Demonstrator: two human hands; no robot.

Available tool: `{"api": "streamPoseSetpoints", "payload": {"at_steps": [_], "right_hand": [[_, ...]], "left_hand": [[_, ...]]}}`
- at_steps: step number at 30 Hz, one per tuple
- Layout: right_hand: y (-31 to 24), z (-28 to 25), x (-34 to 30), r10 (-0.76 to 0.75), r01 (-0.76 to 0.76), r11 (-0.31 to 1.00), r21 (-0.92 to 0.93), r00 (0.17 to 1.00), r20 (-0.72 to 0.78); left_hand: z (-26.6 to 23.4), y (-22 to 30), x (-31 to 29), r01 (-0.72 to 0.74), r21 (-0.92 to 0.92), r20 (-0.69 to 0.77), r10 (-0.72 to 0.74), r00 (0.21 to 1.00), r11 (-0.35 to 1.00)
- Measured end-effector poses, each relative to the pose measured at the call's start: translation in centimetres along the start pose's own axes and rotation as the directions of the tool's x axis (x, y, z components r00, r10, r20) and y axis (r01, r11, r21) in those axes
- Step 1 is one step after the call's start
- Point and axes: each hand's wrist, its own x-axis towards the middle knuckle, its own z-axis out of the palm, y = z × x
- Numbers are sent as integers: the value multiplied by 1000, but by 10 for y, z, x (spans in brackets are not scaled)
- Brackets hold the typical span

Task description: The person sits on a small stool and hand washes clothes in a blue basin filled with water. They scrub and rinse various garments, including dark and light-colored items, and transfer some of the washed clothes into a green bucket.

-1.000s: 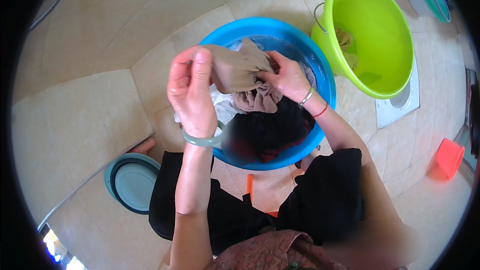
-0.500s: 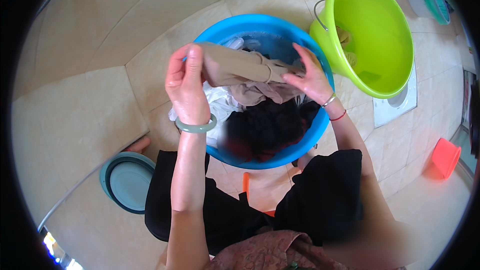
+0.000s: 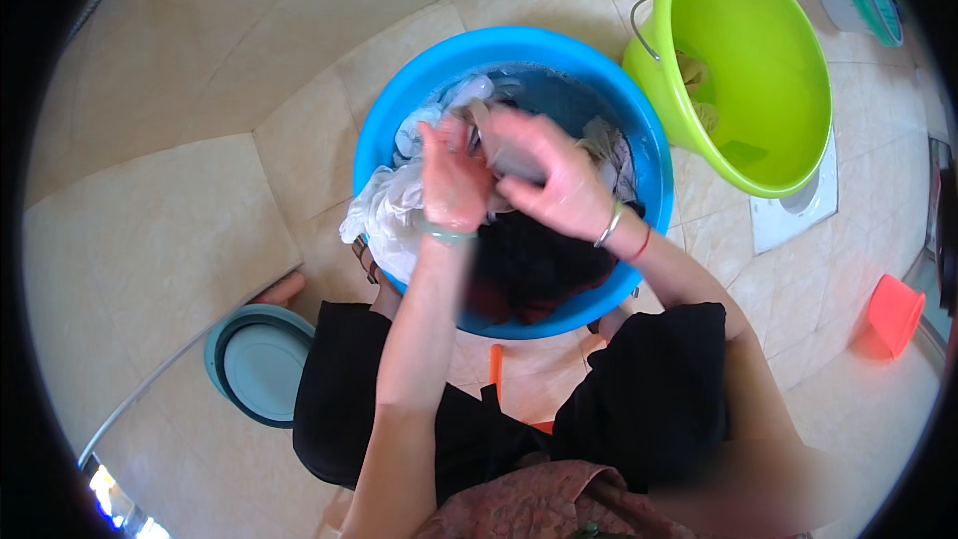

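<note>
Both hands are close together over a large blue basin [image 3: 659, 175] of wet laundry and water. My right hand [image 3: 564, 175], smeared by motion, curves around a bunched beige garment [image 3: 514, 155] with thumb and fingers on either side. Just left of it is my left hand [image 3: 457, 185], its fingers pointing up beside the same garment; blur hides whether they grip it. White cloth [image 3: 389, 220] hangs over the basin's left rim. Black cloth [image 3: 544, 265] with dark red parts fills the near side, and a greyish garment [image 3: 611, 150] sits at the right.
A lime green bucket [image 3: 788, 70] with some yellowish cloth inside stands tilted at the back right, by a white floor fixture [image 3: 798, 205]. A grey-green collapsible basin [image 3: 261, 369] is at the left. An orange-red container [image 3: 893, 314] lies far right, a raised tiled ledge [image 3: 150, 230] far left.
My right hand has swung left toward my left hand, which has shifted right and down. The beige garment, stretched between them before, is now bunched and mostly hidden.
</note>
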Motion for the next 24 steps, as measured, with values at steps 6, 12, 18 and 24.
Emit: {"api": "streamPoseSetpoints", "payload": {"at_steps": [6, 12, 18, 24], "right_hand": [[-42, 13, -18, -235, 352, 845, -403, 921, 312], [46, 8, 25, 9, -35, 939, -343, 997, -76], [23, 21, -10, -88, 60, 894, -445, 995, -43], [15, 34, -19, -133, 147, 865, -480, 989, 62]], "left_hand": [[7, -32, 15, 278, -66, 218, -258, 941, 958], [42, -56, -17, 1, 119, -254, 29, 967, 993], [9, -67, -18, 30, 191, -340, 37, 940, 981], [5, -51, -12, 99, 73, -248, -78, 966, 992]]}}
